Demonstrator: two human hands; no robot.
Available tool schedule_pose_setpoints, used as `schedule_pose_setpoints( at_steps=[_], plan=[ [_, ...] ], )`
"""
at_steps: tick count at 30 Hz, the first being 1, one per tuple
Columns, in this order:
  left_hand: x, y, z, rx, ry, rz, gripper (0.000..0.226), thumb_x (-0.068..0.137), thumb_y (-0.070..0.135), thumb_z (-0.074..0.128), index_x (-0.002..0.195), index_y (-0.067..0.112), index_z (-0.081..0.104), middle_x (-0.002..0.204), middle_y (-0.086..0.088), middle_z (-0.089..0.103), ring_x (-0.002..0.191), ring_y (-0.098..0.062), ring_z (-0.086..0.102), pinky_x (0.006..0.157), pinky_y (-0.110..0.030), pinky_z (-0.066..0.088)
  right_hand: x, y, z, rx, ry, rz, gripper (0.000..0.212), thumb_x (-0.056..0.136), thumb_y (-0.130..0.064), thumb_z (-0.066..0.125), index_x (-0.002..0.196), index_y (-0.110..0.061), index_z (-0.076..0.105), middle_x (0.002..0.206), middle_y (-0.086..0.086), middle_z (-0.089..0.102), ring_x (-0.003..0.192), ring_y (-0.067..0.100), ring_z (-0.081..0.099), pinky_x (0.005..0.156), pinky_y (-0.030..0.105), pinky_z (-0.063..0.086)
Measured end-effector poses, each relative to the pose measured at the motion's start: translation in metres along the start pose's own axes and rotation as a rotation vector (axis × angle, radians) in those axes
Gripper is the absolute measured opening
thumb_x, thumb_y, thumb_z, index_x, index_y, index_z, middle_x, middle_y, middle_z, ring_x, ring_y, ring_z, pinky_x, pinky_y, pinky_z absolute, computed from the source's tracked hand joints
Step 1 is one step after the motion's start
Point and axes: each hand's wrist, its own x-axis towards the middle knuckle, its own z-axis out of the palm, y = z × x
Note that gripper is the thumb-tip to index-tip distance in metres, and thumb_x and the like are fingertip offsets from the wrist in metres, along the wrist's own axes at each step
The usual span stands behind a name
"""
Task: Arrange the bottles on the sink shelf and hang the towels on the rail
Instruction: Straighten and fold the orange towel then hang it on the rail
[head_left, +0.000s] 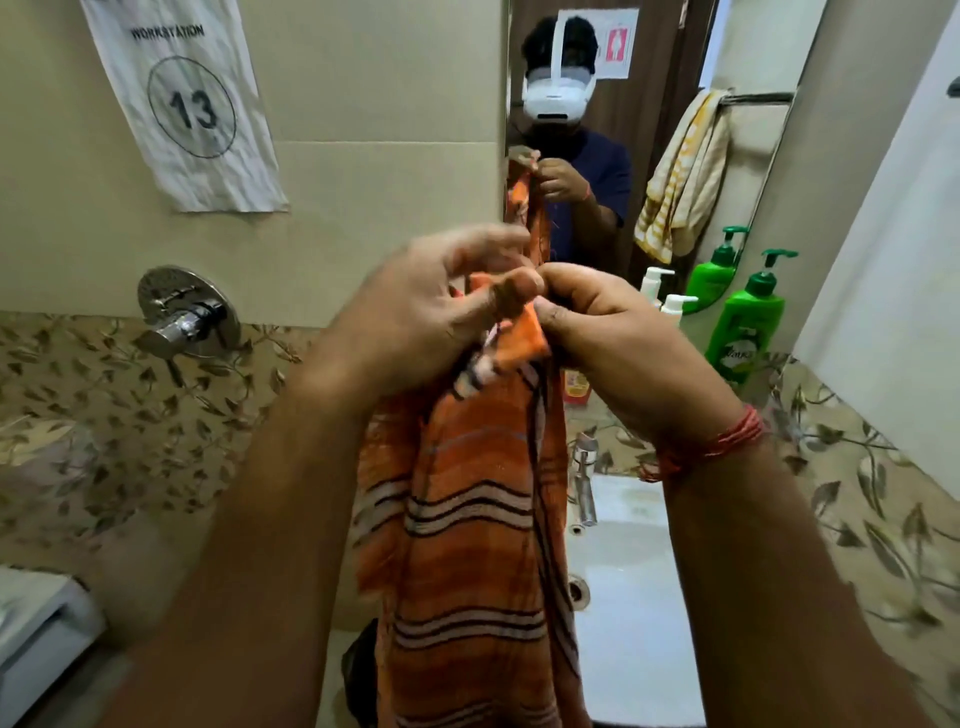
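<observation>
Towel step in hand. Our left hand (441, 306) and right hand (618, 343) pinch the top edge of the orange striped towel (467, 519), which hangs near us over the sink (628, 571). The green bottle (748, 327) stands far right. Next, we judge, the towel must be spread and carried to the rail.

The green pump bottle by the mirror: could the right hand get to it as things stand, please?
Probably not yet: the right hand and left hand both grip the orange towel. Once freed, the path to the green pump bottle looks open.
</observation>
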Motion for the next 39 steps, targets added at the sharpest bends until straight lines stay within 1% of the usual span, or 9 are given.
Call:
schedule_pose_setpoints(
  at_steps=[4, 10, 12, 17, 20, 23, 27, 34, 39],
  plan=[
    [-0.006, -0.004, 0.014, -0.071, -0.157, -0.087, 0.021, 0.091, 0.044, 0.066, 0.091, 0.023, 0.072, 0.073, 0.013, 0.072, 0.067, 0.002, 0.067, 0.060, -0.015, 0.048, 0.003, 0.008, 0.007, -0.062, 0.161, -0.016, 0.022, 0.100, -0.028, 0.051, 0.088, -0.014, 0.063, 0.082, 0.005, 0.062, 0.077, 0.016, 0.059, 0.073, 0.043, 0.051],
    [0.000, -0.016, -0.003, -0.246, 0.640, -0.136, 0.024, 0.099, 0.033, 0.062, 0.077, 0.025, 0.068, 0.062, 0.022, 0.065, 0.057, 0.011, 0.057, 0.058, -0.012, 0.044, -0.017, 0.011, -0.016, 0.279, -0.118, 0.183, 0.027, 0.080, -0.027, 0.070, 0.097, -0.006, 0.067, 0.092, 0.015, 0.070, 0.077, 0.024, 0.069, 0.066, 0.033, 0.060],
    [0.000, -0.017, -0.011, -0.137, 0.728, -0.175, 0.023, 0.099, 0.037, 0.061, 0.078, 0.027, 0.065, 0.067, 0.020, 0.064, 0.058, 0.014, 0.057, 0.057, -0.005, 0.040, -0.023, 0.012, -0.016, 0.421, -0.174, 0.204, 0.035, 0.079, -0.022, 0.069, 0.106, 0.001, 0.066, 0.095, 0.018, 0.069, 0.077, 0.024, 0.068, 0.067, 0.032, 0.060],
    [-0.004, -0.005, -0.003, -0.028, 0.224, 0.053, 0.054, 0.086, 0.060, 0.064, 0.129, 0.030, 0.055, 0.120, 0.012, 0.069, 0.105, 0.004, 0.065, 0.084, -0.020, 0.051, -0.013, -0.009, 0.005, 0.689, -0.004, 0.085, 0.019, 0.090, -0.017, 0.054, 0.103, -0.003, 0.059, 0.089, 0.015, 0.063, 0.076, 0.021, 0.062, 0.068, 0.028, 0.057],
    [-0.006, -0.001, 0.011, -0.164, -0.153, 0.070, 0.032, 0.090, 0.047, 0.067, 0.116, 0.029, 0.066, 0.107, 0.010, 0.075, 0.097, -0.003, 0.071, 0.083, -0.028, 0.055, -0.006, -0.026, 0.010, 0.484, 0.119, 0.043, 0.019, 0.100, -0.016, 0.050, 0.105, 0.000, 0.059, 0.088, 0.021, 0.059, 0.075, 0.025, 0.060, 0.063, 0.029, 0.054],
    [-0.005, -0.007, 0.007, -0.303, 0.227, 0.014, 0.012, 0.096, 0.027, 0.063, 0.085, 0.024, 0.068, 0.074, 0.017, 0.070, 0.069, 0.004, 0.062, 0.066, -0.015, 0.047, -0.012, -0.032, 0.001, 0.396, 0.139, 0.026, 0.017, 0.097, -0.019, 0.054, 0.094, -0.003, 0.061, 0.081, 0.013, 0.062, 0.070, 0.019, 0.061, 0.062, 0.026, 0.054],
    [-0.001, -0.009, -0.034, -0.378, 0.801, -0.065, 0.022, 0.101, 0.017, 0.055, 0.081, 0.023, 0.060, 0.053, 0.018, 0.055, 0.052, 0.001, 0.043, 0.056, -0.012, 0.036, -0.027, -0.031, -0.015, 0.436, 0.097, 0.050, 0.017, 0.084, -0.024, 0.058, 0.087, -0.007, 0.062, 0.075, 0.006, 0.067, 0.067, 0.014, 0.065, 0.063, 0.025, 0.057],
    [-0.022, 0.040, 0.014, -0.318, -0.006, 0.014, 0.036, 0.099, 0.006, 0.054, 0.067, 0.022, 0.058, 0.049, 0.018, 0.060, 0.051, 0.009, 0.057, 0.053, -0.005, 0.042, -0.008, -0.030, 0.006, 0.222, 0.094, -0.029, 0.016, 0.098, -0.018, 0.057, 0.089, -0.007, 0.064, 0.080, 0.006, 0.067, 0.076, 0.016, 0.066, 0.069, 0.031, 0.055],
    [-0.004, -0.016, -0.025, -0.433, 0.657, -0.128, 0.023, 0.099, 0.020, 0.060, 0.076, 0.019, 0.061, 0.063, 0.015, 0.064, 0.060, 0.001, 0.056, 0.059, -0.017, 0.050, -0.027, -0.015, -0.018, 0.239, -0.065, 0.094, 0.014, 0.082, -0.027, 0.067, 0.085, -0.014, 0.066, 0.077, 0.004, 0.065, 0.066, 0.012, 0.062, 0.055, 0.021, 0.054]
  ],
)
